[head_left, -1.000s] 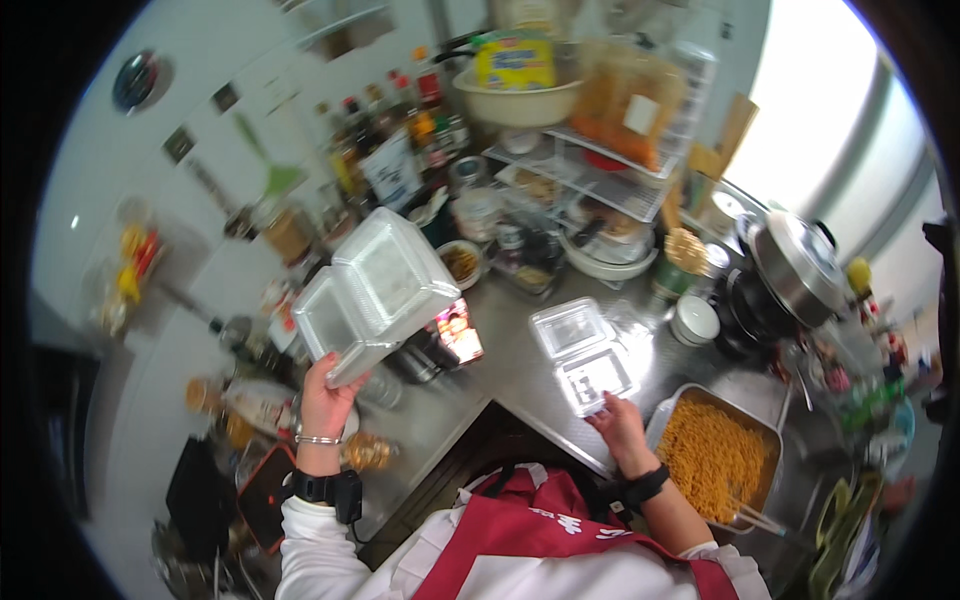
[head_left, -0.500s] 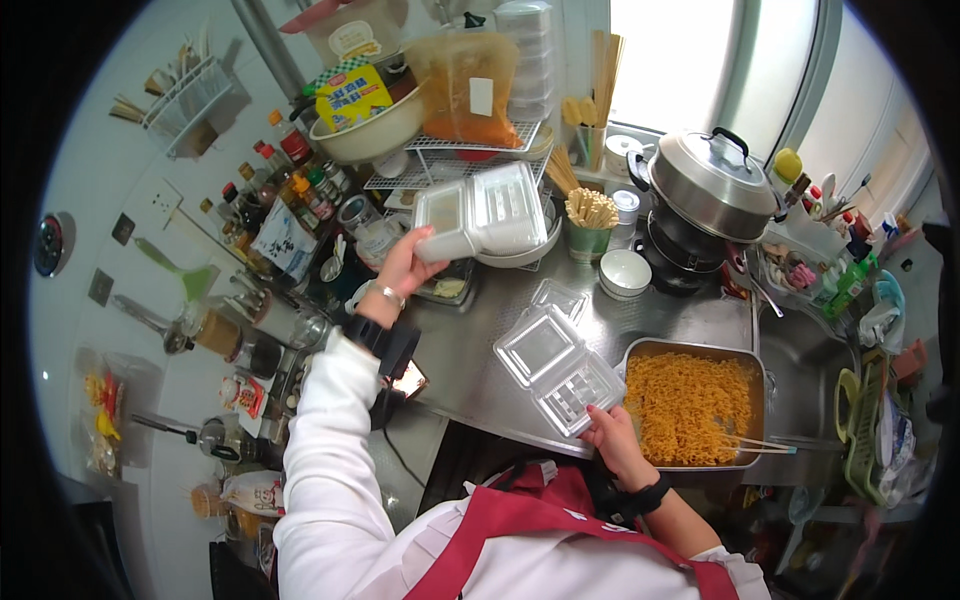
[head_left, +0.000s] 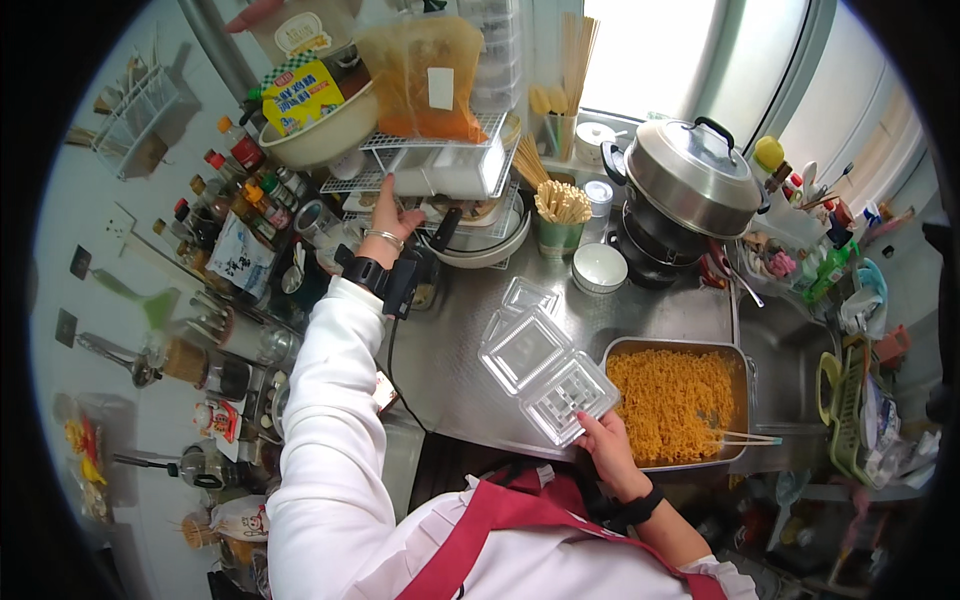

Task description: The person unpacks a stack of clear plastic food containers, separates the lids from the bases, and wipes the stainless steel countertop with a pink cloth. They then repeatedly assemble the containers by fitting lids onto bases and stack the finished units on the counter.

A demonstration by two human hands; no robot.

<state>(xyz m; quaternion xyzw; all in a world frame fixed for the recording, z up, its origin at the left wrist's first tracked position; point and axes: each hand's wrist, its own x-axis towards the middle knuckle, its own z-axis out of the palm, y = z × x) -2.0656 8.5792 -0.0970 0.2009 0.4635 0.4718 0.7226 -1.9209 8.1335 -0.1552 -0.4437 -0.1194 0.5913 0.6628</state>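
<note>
My left hand reaches up to the wire shelf, its fingers apart and holding nothing. Its fingertips are at the left end of a stack of clear hinged plastic boxes lying on that shelf; I cannot tell whether they still touch. Lower down, my right hand pinches the near corner of an opened clear clamshell box, tilted above the steel counter. Another clear plastic box lies partly beneath it. Right beside that hand is a metal tray of orange-brown noodles, with chopsticks resting across its edge.
A white bowl, a green container of skewers and a lidded steel pot stand at the back. The sink lies right. Bottles line the left wall. A cable hangs over the counter's left part.
My left hand has moved the stack of clear boxes up and left onto the wire shelf and let go. The right hand keeps hold of the opened box. The view has shifted slightly.
</note>
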